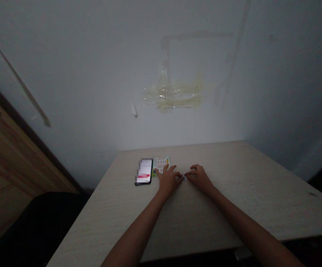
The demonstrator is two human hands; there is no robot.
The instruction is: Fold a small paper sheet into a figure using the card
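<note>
Both my hands meet near the middle of the wooden table. Thumb and forefinger of my left hand [168,179] are pinched at the left side of a tiny pale object [184,178], with the other fingers spread. From the right, the fingertips of my right hand [199,178] pinch at the same small object, which is too small and dim to name. Partly under my left hand's fingers lies a colourful printed card or booklet [161,161]. Beside it on the left is a phone [144,172] with a lit, partly blurred screen.
The pale table [116,222] runs back to a grey wall [94,74] with patches of shiny clear tape [174,96]. A dark chair-like shape [38,226] stands at the left, by a wooden panel [7,159]. A small dark mark [313,194] shows on the table's right side.
</note>
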